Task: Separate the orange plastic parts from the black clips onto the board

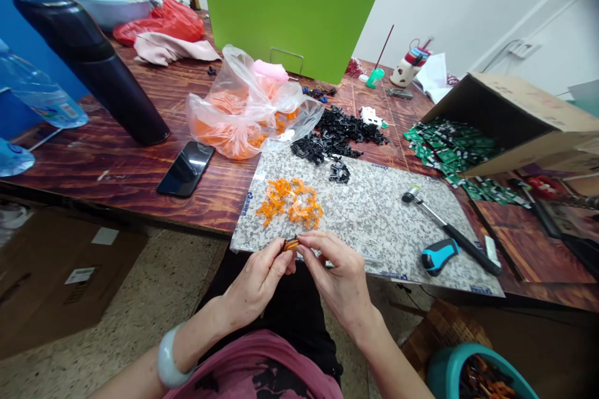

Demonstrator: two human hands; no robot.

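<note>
Close to the front edge of a speckled stone slab, my left hand and my right hand meet fingertip to fingertip. Between them is a small orange and black plastic part, pinched from both sides; its finer shape is partly covered by the fingers. Just beyond my hands lies a loose pile of orange plastic clips on the slab. A few black plastic pieces sit farther back, in front of a larger heap of black pieces.
A clear bag of orange parts and a phone lie left. At right are a mallet, a blue-black tool handle and a tipped cardboard box spilling green pieces. A teal bucket stands below.
</note>
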